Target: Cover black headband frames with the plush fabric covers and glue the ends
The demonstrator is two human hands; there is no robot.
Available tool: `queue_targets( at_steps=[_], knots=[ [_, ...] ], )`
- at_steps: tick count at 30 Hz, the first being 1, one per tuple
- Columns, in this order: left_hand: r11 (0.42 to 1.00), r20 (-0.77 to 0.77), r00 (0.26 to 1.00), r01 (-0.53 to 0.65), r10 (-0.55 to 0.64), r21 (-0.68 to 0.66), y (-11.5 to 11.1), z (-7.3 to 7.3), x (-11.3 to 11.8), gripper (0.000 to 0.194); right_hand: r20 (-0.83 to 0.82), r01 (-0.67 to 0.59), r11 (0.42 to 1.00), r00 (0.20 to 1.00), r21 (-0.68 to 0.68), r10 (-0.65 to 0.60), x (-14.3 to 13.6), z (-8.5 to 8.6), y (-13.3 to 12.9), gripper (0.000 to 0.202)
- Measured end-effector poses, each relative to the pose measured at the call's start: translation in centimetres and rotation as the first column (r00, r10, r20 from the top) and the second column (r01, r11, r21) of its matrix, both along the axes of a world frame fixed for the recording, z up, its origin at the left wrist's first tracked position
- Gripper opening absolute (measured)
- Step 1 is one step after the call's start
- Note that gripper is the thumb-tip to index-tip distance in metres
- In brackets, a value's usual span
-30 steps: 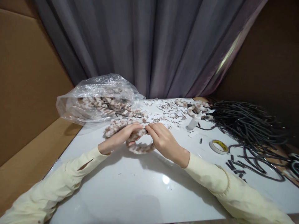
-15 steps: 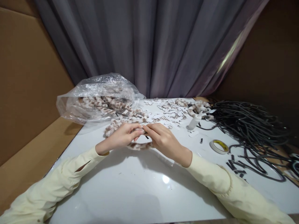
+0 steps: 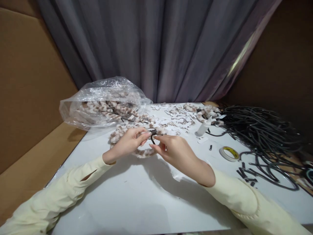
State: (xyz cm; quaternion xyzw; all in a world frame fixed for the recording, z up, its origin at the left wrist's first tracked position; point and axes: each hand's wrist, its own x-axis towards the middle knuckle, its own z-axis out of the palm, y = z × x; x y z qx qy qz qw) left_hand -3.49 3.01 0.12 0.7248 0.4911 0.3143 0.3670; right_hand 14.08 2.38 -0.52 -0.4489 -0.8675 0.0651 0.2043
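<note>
Pinching the fluffy ring (image 3: 146, 153) beside its black joint (image 3: 153, 132), the left hand (image 3: 130, 141), in the head view, seems to steady it over the white table (image 3: 117, 202), leaving the joint exposed toward the right hand (image 3: 177, 150). That hand's thumb and forefinger straddle a loose black strip (image 3: 153, 139); whether they grip it, I cannot tell. Tape roll (image 3: 226, 156) and bottle (image 3: 203, 128) sit rightward, presumably for easy reach.

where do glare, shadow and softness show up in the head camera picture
Head view: glare streaks the plastic bag; head view: soft shadows spread on the white table near the left hand and right hand; head view: dim light at right makes the black cords blend together; head view: the furry loop lacks crisp detail.
</note>
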Motion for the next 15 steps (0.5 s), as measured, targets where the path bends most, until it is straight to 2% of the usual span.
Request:
queue_targets(
  at_steps=[3,6,9,12,15],
  knots=[
    [1.000,-0.003,1.000,0.013,-0.013,-0.017,-0.2,-0.1,0.2,0.035,0.092,0.102,0.994,0.991,-0.045,-0.097,-0.6,-0.7,0.3,0.023],
    [0.999,-0.066,0.997,0.042,-0.041,0.004,-0.2,-0.3,0.2,0.034,0.056,0.077,0.994,0.996,-0.084,-0.072,-0.5,-0.9,0.9,0.023],
    [0.979,-0.235,0.968,0.125,-0.085,0.162,-0.1,-0.7,-0.1,0.030,-0.001,0.025,0.993,1.000,-0.115,-0.025,-0.1,-0.6,1.1,0.023],
    [0.884,-0.417,0.906,0.247,-0.066,0.396,-0.1,-1.6,-0.5,0.022,-0.030,-0.011,0.991,1.000,-0.137,0.007,0.2,-0.2,1.0,0.023],
    [0.764,-0.566,0.823,0.337,0.044,0.550,-0.4,-2.6,-0.6,0.020,-0.045,-0.029,0.987,0.999,-0.156,0.023,0.2,0.1,1.0,0.023]
  ],
)
